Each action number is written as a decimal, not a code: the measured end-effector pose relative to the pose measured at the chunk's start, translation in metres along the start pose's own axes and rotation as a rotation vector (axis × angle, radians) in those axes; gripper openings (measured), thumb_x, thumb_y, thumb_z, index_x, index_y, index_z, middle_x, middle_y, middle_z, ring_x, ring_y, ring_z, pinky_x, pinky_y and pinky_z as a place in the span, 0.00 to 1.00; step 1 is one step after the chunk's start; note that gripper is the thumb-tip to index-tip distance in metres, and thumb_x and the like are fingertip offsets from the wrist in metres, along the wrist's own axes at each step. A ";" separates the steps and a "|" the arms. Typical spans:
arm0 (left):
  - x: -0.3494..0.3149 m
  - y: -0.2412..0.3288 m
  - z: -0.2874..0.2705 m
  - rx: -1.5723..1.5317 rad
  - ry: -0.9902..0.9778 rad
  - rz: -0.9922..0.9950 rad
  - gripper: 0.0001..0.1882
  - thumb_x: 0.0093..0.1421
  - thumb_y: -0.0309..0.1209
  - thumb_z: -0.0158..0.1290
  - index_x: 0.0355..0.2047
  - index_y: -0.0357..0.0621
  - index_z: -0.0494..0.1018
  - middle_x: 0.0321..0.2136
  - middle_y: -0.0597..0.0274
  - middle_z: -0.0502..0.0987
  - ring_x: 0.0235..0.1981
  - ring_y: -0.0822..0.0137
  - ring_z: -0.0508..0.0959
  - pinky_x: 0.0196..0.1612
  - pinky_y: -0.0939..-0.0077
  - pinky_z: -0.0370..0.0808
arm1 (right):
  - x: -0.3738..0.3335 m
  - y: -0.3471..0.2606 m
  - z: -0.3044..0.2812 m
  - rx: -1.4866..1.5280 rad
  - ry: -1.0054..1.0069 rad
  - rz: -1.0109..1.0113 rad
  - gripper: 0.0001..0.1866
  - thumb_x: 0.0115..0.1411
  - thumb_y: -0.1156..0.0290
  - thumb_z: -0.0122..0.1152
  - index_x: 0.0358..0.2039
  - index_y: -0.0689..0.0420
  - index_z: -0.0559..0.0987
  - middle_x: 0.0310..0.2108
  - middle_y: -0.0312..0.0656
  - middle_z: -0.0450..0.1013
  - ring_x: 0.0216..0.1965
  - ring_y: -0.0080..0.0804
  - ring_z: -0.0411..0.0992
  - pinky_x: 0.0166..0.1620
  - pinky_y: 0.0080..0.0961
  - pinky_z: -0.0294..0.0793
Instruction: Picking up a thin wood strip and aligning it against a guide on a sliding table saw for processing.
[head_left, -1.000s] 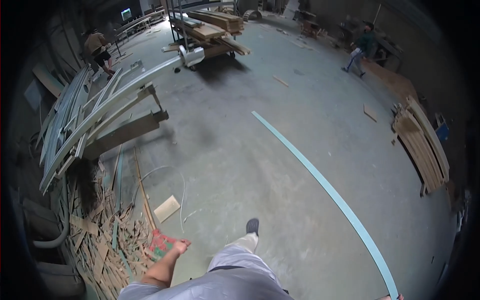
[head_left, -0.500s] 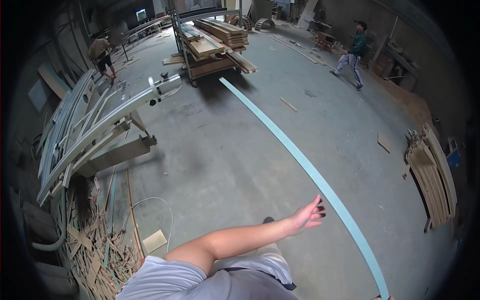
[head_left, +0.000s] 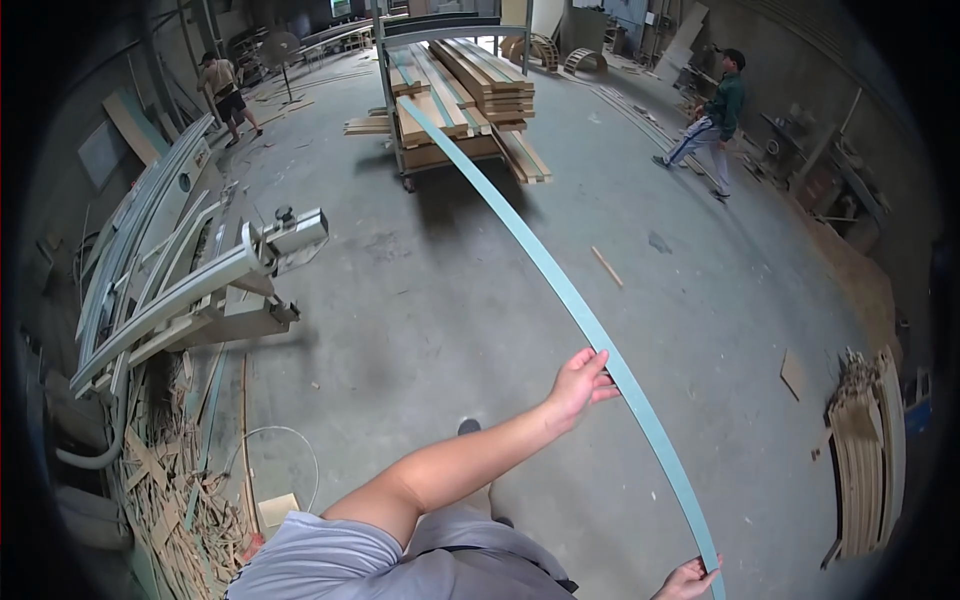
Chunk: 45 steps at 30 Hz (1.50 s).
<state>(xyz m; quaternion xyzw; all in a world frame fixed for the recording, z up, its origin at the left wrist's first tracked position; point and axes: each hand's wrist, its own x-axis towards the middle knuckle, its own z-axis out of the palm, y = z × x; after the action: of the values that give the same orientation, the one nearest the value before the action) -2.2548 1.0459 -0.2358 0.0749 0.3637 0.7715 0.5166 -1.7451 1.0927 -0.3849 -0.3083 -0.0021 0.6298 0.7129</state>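
A long, narrow board with a pale green face (head_left: pixel 535 252) runs from the lower right up toward a wheeled rack. Midway along it my left hand (head_left: pixel 580 388) grips the near edge, thumb on top and fingers reaching underneath. Close to the lower end, my right hand (head_left: pixel 690 579) is closed round the same board; part of that hand is cut off by the picture's edge. The board's far tip overlaps the planks on the metal rack (head_left: pixel 392 120); whether it touches them I cannot tell.
Stacked planks (head_left: pixel 485 90) fill the rack. A sliding table saw (head_left: pixel 180 300) stands left, above heaped wood offcuts (head_left: pixel 185 510). Curved wooden pieces (head_left: pixel 865 460) lean at the right. One person (head_left: pixel 722 110) walks at far right; another (head_left: pixel 225 90) is at far left. A stick (head_left: pixel 606 266) lies on the floor.
My left hand has moved onto the board and taken hold. The board's far end has risen from before the rack to in front of its planks. My right hand has come further into view.
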 end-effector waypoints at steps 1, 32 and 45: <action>0.023 0.016 -0.010 -0.001 0.007 0.005 0.12 0.68 0.40 0.44 0.39 0.44 0.66 0.39 0.61 0.74 0.40 0.65 0.78 0.45 0.67 0.77 | 0.001 0.029 0.018 -0.004 -0.002 0.008 0.13 0.60 0.61 0.54 0.35 0.58 0.76 0.28 0.34 0.74 0.21 0.21 0.69 0.16 0.12 0.70; 0.664 0.469 -0.302 0.102 0.445 0.165 0.10 0.66 0.40 0.48 0.38 0.48 0.70 0.30 0.67 0.75 0.31 0.69 0.78 0.35 0.71 0.78 | 0.109 0.736 0.439 -0.502 0.021 0.704 0.18 0.58 0.56 0.62 0.45 0.51 0.76 0.37 0.31 0.74 0.34 0.25 0.69 0.31 0.18 0.72; 0.819 0.695 -0.449 -0.105 0.431 0.234 0.12 0.66 0.37 0.47 0.42 0.44 0.68 0.34 0.61 0.76 0.36 0.64 0.78 0.40 0.68 0.76 | 0.004 1.000 0.585 -0.514 0.021 0.589 0.15 0.62 0.57 0.57 0.39 0.56 0.74 0.31 0.38 0.73 0.28 0.24 0.68 0.27 0.16 0.69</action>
<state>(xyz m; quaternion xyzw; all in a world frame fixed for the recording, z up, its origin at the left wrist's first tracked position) -3.3639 1.3861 -0.3306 -0.0769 0.4138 0.8421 0.3373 -2.8699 1.3682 -0.3553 -0.4708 -0.0639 0.7833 0.4009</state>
